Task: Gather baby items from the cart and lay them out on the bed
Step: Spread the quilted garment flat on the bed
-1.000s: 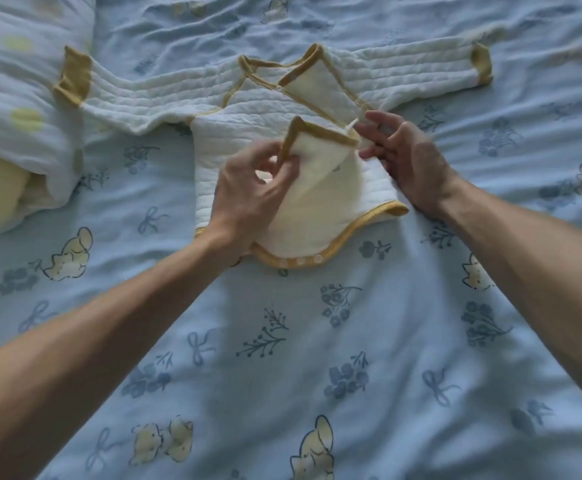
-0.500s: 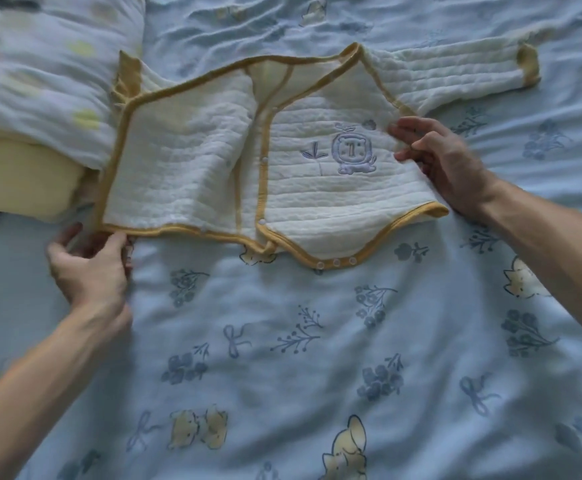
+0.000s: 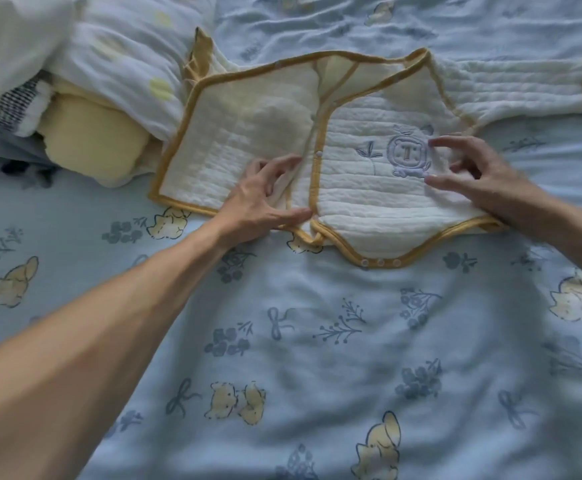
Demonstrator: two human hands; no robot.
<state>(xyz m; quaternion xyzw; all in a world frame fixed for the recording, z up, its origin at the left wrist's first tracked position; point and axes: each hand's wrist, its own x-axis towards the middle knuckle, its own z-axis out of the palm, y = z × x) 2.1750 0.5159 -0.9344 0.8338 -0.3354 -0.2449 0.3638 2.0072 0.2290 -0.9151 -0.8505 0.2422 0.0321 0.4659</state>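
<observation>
Romper [image 3: 369, 192] flat on bed [image 3: 317, 341], 1 flap open leftward. Left hand [image 3: 265, 202] spread, fingers pressing near snap edge. Right hand [image 3: 473, 174] loosely spread, fingertips touching lion patch [image 3: 407, 154].

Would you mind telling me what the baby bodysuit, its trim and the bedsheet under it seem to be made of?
The baby bodysuit looks like soft quilted cotton, cream and matte: stitched horizontal channels give it a padded look. Its trim appears to be mustard knit binding, with small snaps, metal or plastic I cannot tell. The bedsheet seems a thin, matte, printed woven cotton that creases finely.
</observation>
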